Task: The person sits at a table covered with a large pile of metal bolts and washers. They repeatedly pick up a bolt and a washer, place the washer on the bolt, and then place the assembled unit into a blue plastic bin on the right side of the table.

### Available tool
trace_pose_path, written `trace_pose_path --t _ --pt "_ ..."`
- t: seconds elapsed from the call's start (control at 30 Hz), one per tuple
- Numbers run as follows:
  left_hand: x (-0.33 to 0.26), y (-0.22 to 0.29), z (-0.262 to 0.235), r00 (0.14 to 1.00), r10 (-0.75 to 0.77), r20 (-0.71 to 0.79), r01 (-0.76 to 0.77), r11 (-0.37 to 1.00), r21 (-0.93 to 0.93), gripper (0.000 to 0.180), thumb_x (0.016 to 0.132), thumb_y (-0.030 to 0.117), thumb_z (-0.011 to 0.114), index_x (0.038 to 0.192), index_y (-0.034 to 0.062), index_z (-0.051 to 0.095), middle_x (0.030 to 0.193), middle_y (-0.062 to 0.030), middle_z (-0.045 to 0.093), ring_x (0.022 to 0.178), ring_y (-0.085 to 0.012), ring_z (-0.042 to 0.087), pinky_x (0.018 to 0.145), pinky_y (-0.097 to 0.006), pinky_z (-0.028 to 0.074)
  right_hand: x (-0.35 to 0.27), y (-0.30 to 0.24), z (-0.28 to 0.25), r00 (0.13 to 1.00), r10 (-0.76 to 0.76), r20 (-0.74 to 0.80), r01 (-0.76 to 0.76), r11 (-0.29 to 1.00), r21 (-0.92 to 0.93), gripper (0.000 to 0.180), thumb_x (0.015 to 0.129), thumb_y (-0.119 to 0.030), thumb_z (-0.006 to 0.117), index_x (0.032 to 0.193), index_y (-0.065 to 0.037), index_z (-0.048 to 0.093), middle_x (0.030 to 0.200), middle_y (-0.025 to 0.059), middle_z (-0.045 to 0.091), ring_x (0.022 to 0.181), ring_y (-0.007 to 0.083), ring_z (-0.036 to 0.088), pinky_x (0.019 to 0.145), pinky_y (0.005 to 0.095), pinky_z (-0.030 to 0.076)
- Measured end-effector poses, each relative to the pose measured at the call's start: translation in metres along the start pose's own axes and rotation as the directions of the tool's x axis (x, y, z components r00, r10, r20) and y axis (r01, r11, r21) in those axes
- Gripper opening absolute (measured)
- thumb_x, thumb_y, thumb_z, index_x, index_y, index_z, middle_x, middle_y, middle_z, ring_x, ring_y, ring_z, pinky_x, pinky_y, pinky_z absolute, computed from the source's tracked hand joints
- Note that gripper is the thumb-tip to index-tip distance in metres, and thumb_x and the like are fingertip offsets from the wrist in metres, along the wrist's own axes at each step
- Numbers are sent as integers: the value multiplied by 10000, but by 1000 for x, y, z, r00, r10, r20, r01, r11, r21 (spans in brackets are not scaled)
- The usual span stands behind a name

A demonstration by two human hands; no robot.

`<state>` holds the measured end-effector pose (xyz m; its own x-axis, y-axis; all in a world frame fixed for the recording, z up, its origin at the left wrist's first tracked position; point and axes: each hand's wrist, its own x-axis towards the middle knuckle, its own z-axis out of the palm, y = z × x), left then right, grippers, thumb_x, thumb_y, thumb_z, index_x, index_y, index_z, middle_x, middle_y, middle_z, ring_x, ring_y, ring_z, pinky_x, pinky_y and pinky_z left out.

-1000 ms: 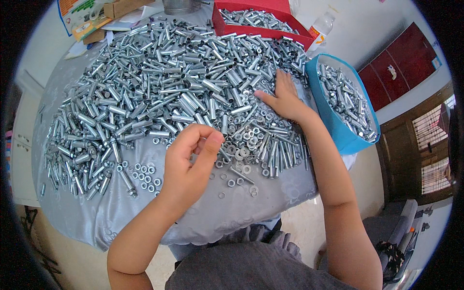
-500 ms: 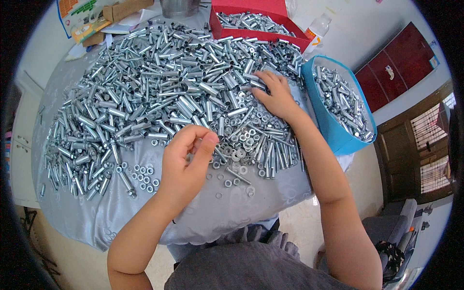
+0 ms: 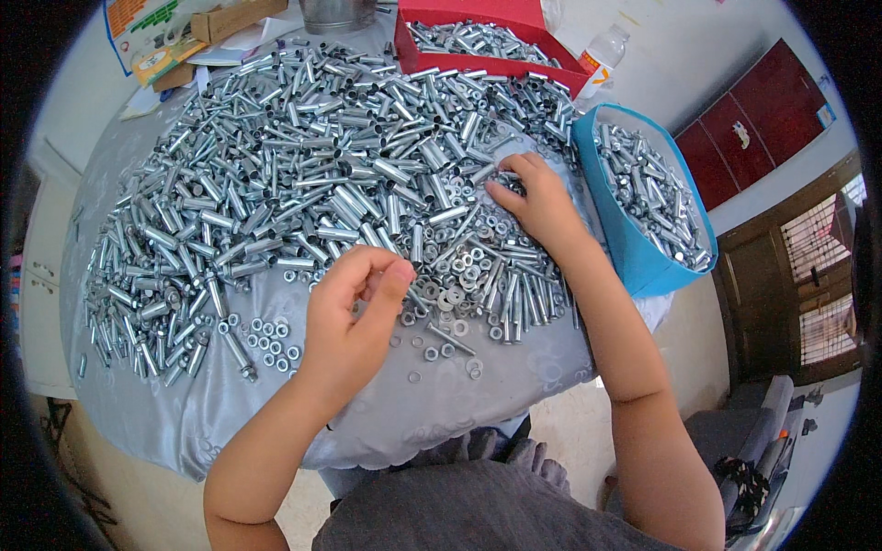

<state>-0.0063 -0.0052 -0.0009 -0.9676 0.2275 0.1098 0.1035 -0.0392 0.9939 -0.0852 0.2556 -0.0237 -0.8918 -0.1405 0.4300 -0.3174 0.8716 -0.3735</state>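
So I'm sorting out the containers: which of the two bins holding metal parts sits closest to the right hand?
The blue bin, just right of the right hand. The red tray lies farther off at the table's far edge.

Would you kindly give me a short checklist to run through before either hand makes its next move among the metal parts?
1. Left hand lifted above the cloth, fingers pinched: ok.
2. Something small held in that pinch: cannot tell.
3. Right hand resting on the pile of metal sleeves: ok.
4. Loose washers lying between the hands: ok.
5. Blue bin beside the right forearm, upright: ok.
6. Red tray at the far edge, holding parts: ok.
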Motion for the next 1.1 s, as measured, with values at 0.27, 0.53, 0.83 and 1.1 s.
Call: trace_pose_path --t 0.27,0.53,0.83,1.1 --pt "3 2 -2 1000 6 6 -5 996 -91 140 871 154 533 851 17 552 715 22 514 617 -33 443 555 -185 352 4 -12 -11 999 41 -27 -45 987 -154 274 763 -305 623 840 -44 597 798 185 605 718 340 586 633 402 463" --pt "10 5 -15 993 -2 -122 -15 990 -139 204 899 216 465 846 36 547 753 0 545 582 -59 465 540 -200 352 17 -69 -22 986 120 -112 -50 870 491 204 814 -148 598 980 -35 560 656 65 591 576 128 566 527 268 444" --pt "14 7 -20 979 -131 -155 86 960 -268 166 891 184 483 864 34 548 807 -19 573 577 -40 471 509 -179 346 3 -95 -12 993 115 -7 -33 345 938 311 923 -149 397 1181 25 391 1087 155 502 889 215 577 793 326 491" --pt "13 3 -16 981 -130 -144 100 976 -195 173 897 189 475 852 37 545 795 -13 570 576 -44 472 521 -186 352 -3 -94 -17 1000 21 -4 -5 419 908 340 914 -128 388 1218 25 379 1167 157 478 1049 248 517 902 332 401"
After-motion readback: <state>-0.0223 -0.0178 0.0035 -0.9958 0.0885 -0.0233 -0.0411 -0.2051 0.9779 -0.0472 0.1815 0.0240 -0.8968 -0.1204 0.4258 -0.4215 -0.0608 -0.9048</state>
